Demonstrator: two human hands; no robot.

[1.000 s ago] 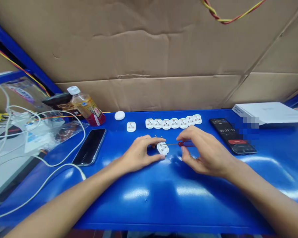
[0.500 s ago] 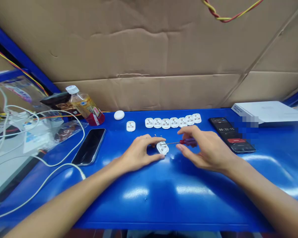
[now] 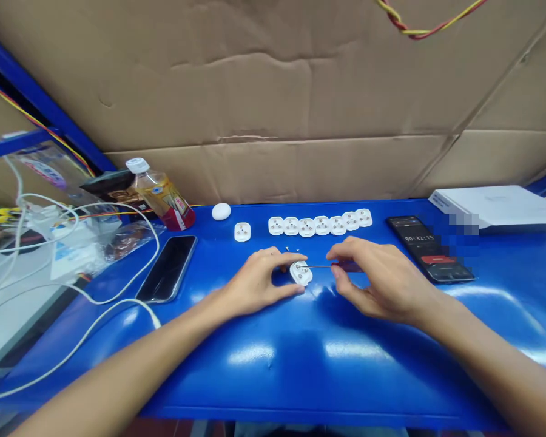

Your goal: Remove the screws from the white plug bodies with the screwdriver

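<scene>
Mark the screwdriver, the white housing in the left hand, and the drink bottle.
Screwdriver (image 3: 319,266): head view, on its metal shaft.
White housing (image 3: 301,275): head view, on its upward face.
Drink bottle (image 3: 168,197): head view, on its label.

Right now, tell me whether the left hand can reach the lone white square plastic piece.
Probably yes: only glossy blue tabletop separates the left hand from the lone white square plastic piece, though it would first have to release the rounded white plastic piece it holds.

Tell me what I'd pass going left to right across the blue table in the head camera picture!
Drink bottle, white oval thing, lone white square piece, white piece held by the left hand, phone showing a timer.
</scene>
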